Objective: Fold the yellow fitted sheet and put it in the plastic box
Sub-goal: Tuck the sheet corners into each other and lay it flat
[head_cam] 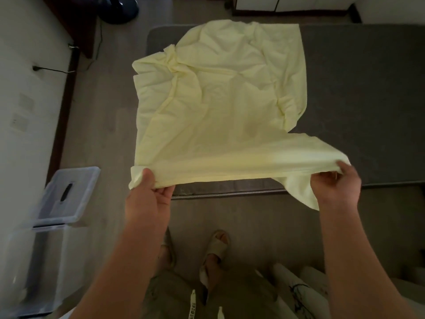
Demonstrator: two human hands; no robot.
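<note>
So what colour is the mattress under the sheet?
Dark grey mattress, plain, clearest in the head view.

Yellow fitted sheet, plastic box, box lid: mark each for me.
yellow fitted sheet (218, 100), head view, middle of the spread cloth.
plastic box (34, 272), head view, its clear body.
lid (79, 196), head view, flat top beside the dark handle.

One wide-angle camera, worn on the person's head, looks forward and steeply down. The left hand (147, 194) and right hand (335, 187), gripping the yellow fitted sheet (220, 107), lie close under the lens at mid-frame. The person's feet (217, 247) mark the bottom edge, the grey mattress (356, 88) stretches to the top, and the plastic box (27, 261) sits lower left, its edges seemingly bent by the lens.
</note>
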